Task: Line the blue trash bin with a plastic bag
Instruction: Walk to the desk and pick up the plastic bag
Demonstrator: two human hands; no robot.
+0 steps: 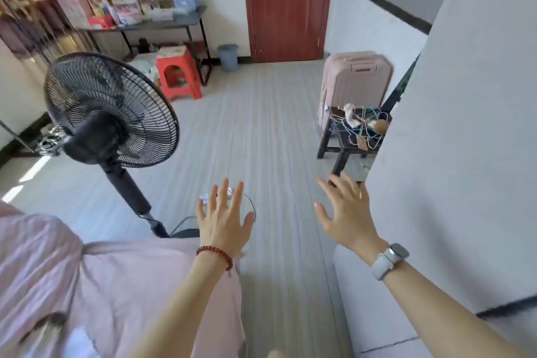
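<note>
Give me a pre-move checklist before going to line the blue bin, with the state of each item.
1. Blue trash bin located: ok, standing at the far wall beside the red door.
2. Bin within reach: not ok, it is across the floor.
3. Plastic bag in hand: not ok, left hand and right hand are spread and hold nothing.
4. Bag spotted anywhere: cannot tell.
5. Path to bin: ok, bare floor between the fan and the pink suitcase.
6. Bin already lined: cannot tell.

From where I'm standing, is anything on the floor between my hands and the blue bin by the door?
Nothing visible. Bare floor runs from both open hands, left and right, to the blue bin. The fan and red stool stand off to the left.
</note>
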